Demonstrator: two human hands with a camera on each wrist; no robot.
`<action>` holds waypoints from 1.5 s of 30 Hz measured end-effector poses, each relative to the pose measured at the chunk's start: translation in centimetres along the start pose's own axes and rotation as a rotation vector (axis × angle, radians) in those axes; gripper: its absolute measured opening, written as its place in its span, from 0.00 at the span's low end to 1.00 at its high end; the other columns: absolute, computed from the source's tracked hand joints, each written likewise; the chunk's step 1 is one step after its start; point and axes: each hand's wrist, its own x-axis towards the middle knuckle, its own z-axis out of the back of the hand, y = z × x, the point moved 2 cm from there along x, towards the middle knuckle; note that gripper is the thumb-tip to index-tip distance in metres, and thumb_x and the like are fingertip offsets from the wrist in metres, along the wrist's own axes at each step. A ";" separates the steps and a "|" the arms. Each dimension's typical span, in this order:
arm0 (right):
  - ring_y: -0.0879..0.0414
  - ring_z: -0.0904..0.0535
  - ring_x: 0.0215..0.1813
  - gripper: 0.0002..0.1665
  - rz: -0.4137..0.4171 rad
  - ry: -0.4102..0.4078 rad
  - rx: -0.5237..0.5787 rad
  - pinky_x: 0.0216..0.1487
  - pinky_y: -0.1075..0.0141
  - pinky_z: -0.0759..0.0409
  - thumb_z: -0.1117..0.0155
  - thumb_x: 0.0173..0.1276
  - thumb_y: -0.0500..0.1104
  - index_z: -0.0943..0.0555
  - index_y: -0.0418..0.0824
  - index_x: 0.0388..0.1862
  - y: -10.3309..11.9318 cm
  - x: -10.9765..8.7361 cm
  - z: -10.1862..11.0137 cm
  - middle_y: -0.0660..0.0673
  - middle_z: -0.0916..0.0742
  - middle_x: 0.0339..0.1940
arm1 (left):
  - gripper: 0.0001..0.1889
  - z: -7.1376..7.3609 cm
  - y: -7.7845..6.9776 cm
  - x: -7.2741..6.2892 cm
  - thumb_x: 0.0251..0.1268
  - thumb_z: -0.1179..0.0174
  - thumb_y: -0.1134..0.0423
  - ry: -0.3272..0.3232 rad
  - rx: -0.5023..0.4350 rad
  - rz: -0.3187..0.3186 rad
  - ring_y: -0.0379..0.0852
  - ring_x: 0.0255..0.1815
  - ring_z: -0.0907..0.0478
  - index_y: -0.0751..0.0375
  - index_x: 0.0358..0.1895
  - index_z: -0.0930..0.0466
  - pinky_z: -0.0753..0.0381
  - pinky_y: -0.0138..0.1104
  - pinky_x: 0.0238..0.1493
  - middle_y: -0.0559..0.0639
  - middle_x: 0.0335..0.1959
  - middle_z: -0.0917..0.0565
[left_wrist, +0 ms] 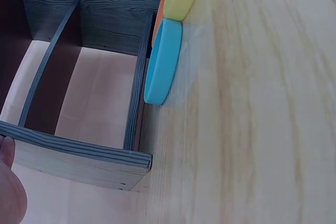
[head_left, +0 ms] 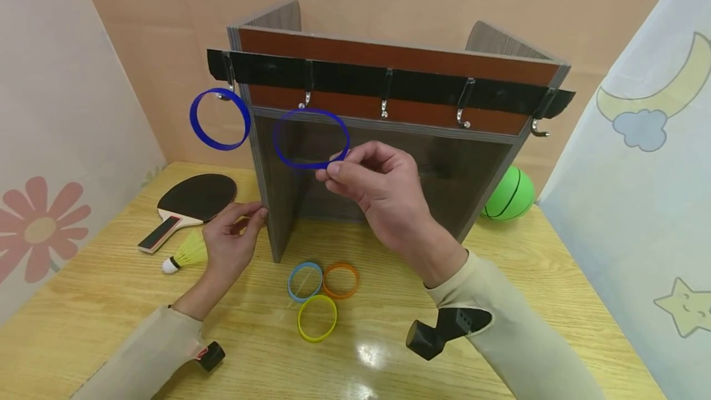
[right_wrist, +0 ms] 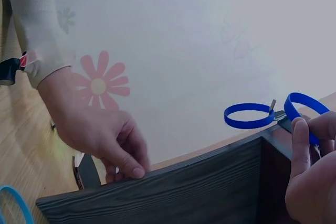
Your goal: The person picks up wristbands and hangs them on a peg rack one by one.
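Note:
My right hand (head_left: 391, 193) pinches a dark blue silicone wristband (head_left: 347, 134) by its lower right edge, thumb against fingers. The band's upper rim is just under the second hook (head_left: 304, 100) from the left. A matching blue wristband (head_left: 192, 117) hangs from the leftmost hook (head_left: 224, 96). At the left side panel (head_left: 270, 227) of the wooden stand (head_left: 400, 47), my left hand (head_left: 233, 239) holds the front edge with thumb and curled fingers. Light blue (head_left: 289, 283), orange (head_left: 355, 289) and yellow (head_left: 300, 329) wristbands lie flat on the table before the stand.
Several hooks line a black strip (head_left: 347, 73) across the stand. A table tennis bat (head_left: 197, 196) and a yellow shuttlecock (head_left: 189, 250) lie on the table (head_left: 233, 363) at left. A green ball (head_left: 513, 193) rests behind the stand's right side.

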 end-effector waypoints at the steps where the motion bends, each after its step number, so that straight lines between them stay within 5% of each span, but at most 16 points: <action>1: 0.49 0.16 0.35 0.14 0.009 -0.004 0.005 0.43 0.62 0.17 0.45 0.61 0.20 0.20 0.35 0.26 0.1 0.2 -0.1 0.39 0.18 0.30 | 0.06 0.0 -0.1 0.0 0.49 0.41 0.88 0.002 0.004 -0.001 0.40 0.25 0.20 0.82 0.31 0.20 0.19 0.25 0.33 0.67 0.24 0.21; 13: 0.48 0.16 0.34 0.16 0.046 -0.064 0.031 0.41 0.62 0.16 0.45 0.61 0.19 0.20 0.35 0.23 -0.3 1.3 0.6 0.39 0.16 0.27 | 0.06 -0.1 -0.4 0.2 0.48 0.41 0.90 0.012 0.029 -0.002 0.40 0.25 0.20 0.83 0.30 0.20 0.19 0.24 0.33 0.70 0.24 0.22; 32: 0.49 0.15 0.35 0.11 -0.053 -0.111 -0.059 0.43 0.61 0.17 0.41 0.62 0.22 0.19 0.35 0.27 -0.8 1.0 1.7 0.38 0.15 0.30 | 0.09 -0.1 -0.5 0.2 0.45 0.42 0.92 0.011 0.043 -0.007 0.39 0.25 0.20 0.82 0.30 0.20 0.18 0.26 0.34 0.68 0.24 0.21; 45: 0.51 0.16 0.33 0.07 -0.173 -0.163 -0.220 0.40 0.62 0.16 0.38 0.62 0.25 0.22 0.35 0.30 -2.6 -2.2 5.7 0.39 0.16 0.31 | 0.08 -0.1 -0.6 0.1 0.46 0.42 0.92 0.016 0.042 -0.015 0.39 0.25 0.20 0.83 0.30 0.20 0.18 0.26 0.33 0.68 0.24 0.21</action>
